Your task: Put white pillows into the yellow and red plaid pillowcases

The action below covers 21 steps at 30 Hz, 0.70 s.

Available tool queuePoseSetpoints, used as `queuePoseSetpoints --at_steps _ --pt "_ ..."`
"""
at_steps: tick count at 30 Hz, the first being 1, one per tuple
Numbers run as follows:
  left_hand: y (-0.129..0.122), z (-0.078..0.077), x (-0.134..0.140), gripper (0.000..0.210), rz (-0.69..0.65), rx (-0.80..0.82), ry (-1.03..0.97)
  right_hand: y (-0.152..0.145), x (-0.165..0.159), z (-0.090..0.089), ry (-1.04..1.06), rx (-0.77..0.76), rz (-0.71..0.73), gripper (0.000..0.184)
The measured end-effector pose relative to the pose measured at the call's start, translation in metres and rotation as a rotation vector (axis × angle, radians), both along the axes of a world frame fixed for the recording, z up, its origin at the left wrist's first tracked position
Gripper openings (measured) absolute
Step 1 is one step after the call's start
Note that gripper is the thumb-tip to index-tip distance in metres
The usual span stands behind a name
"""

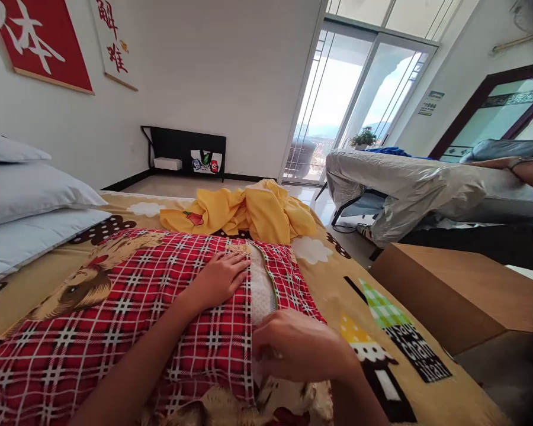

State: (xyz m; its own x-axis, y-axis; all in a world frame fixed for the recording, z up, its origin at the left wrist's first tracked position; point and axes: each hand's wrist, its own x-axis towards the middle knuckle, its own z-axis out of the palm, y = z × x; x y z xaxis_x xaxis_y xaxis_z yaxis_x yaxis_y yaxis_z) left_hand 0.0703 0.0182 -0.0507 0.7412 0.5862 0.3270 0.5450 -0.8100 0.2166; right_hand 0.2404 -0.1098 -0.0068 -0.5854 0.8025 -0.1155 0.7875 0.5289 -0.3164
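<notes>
A red plaid pillowcase (160,284) with a printed animal head lies across the bed in front of me. Its zipped opening (270,275) gapes, and a white textured inner pillow (260,290) shows through it. My left hand (222,278) rests flat on the plaid cloth beside the gap, fingers stretched out. Lower down at the same opening, my right hand (295,346) is closed, with its fingers curled in toward the gap. Its fingertips are hidden, so what they pinch cannot be made out.
Yellow cloth (266,213) lies bunched behind the pillowcase on the patterned bedsheet (364,284). White pillows (35,189) are stacked at the left. A cardboard box (453,290) stands by the bed's right side. Beyond it, a person in grey trousers (430,183) is by another plastic-covered bed.
</notes>
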Motion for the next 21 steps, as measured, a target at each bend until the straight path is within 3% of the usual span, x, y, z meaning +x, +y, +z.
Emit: queuePoseSetpoints --at_steps 3,5,10,16,21 --pt "0.004 -0.003 0.0 0.04 -0.004 -0.041 -0.013 -0.016 -0.022 -0.006 -0.298 0.031 0.034 0.013" --pt "0.007 -0.004 0.0 0.039 -0.009 -0.066 -0.037 -0.018 -0.03 -0.014 -0.386 0.081 0.026 0.015" --pt "0.01 -0.002 -0.001 0.038 -0.01 -0.106 -0.065 -0.012 -0.043 -0.03 -0.405 0.066 0.201 0.012" --pt "0.01 -0.003 0.0 0.039 -0.013 -0.114 -0.073 -0.012 -0.058 -0.035 -0.472 -0.004 0.241 0.011" --pt "0.012 -0.006 -0.001 0.04 -0.009 -0.112 -0.091 -0.014 -0.051 -0.036 -0.431 0.071 0.293 0.008"
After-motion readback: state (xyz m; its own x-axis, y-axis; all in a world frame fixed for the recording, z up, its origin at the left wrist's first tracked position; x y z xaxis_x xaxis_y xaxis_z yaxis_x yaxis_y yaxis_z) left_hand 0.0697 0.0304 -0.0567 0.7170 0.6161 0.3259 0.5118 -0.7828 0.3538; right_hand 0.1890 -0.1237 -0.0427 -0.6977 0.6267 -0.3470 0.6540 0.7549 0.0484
